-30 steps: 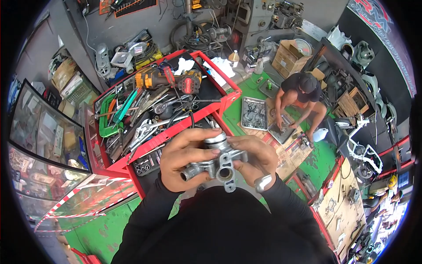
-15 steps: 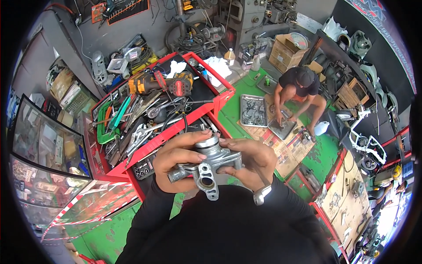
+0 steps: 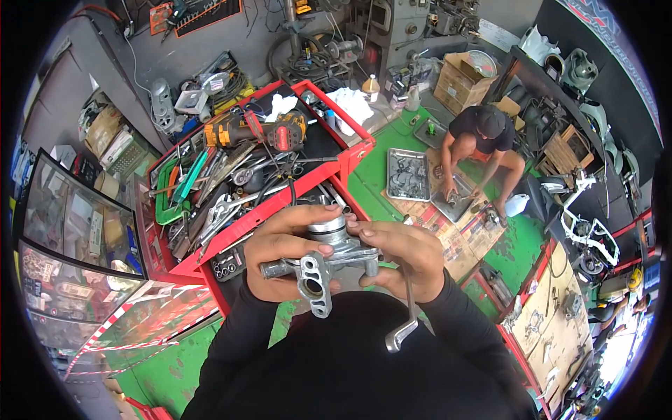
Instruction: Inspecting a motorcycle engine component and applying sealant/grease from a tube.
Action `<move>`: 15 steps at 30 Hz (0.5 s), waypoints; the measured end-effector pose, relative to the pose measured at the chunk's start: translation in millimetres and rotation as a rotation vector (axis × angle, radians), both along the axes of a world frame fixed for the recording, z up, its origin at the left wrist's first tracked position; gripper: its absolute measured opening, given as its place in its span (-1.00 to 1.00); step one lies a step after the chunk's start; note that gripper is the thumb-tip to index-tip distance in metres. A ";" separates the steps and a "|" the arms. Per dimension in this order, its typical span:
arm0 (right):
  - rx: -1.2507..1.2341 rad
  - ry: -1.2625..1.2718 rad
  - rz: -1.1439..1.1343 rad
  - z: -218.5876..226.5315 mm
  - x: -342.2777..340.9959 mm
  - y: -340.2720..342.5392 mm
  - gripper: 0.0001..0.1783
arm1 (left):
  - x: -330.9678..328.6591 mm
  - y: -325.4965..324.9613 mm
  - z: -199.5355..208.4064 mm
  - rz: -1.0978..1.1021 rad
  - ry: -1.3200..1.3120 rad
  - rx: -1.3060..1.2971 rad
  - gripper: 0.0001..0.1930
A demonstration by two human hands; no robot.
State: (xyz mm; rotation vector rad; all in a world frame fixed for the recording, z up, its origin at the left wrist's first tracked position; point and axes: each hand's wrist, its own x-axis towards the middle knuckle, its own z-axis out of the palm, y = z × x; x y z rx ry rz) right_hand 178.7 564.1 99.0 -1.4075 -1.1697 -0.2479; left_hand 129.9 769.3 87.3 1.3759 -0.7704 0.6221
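Note:
Over my lap I hold up a silver metal pump housing [image 3: 344, 255]. It has a round neck with a dark ring on top, a pipe stub at its left and a flange with holes facing me. The fingers of my left hand [image 3: 274, 241] wrap its left side, over the neck and above the pipe stub. My right hand [image 3: 413, 255] grips the right side of the housing with the fingertips and thumb. A shiny wrench [image 3: 402, 336] also hangs from my right hand, its bent ring end pointing down; its upper end is hidden by the fingers.
Just ahead stands a red tool cart [image 3: 252, 220] heaped with wrenches, pliers and a yellow-black power tool [image 3: 280, 133]. A person [image 3: 483, 136] squats at the right by metal trays [image 3: 408, 175] on cardboard. A glass case [image 3: 77, 210] is at left, a workbench [image 3: 553, 322] at right.
The wrench in my right hand has swung down and to the left, now hanging nearer to upright. The pump housing has turned slightly, its flange shifting left. Both hands keep their grip.

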 end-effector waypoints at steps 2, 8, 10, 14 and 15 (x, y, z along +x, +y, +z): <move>0.018 -0.050 -0.009 0.1 4.1 -0.5 -0.53 | 0.5 0.0 0.8 -0.007 0.013 0.025 -0.52; 0.040 -0.085 -0.029 -3.5 6.9 -6.3 -0.54 | 0.3 -1.8 7.7 -0.019 0.056 0.094 -0.56; 0.041 -0.079 -0.032 -4.1 7.7 -8.7 -0.55 | -0.2 -3.5 8.8 -0.021 0.067 0.109 -0.57; 0.023 -0.101 -0.018 -4.1 10.7 -12.8 -0.55 | -1.6 -7.7 9.2 -0.003 0.102 0.119 -0.58; 0.024 -0.102 -0.016 -4.7 11.4 -14.0 -0.55 | -1.8 -8.1 9.5 -0.001 0.102 0.120 -0.58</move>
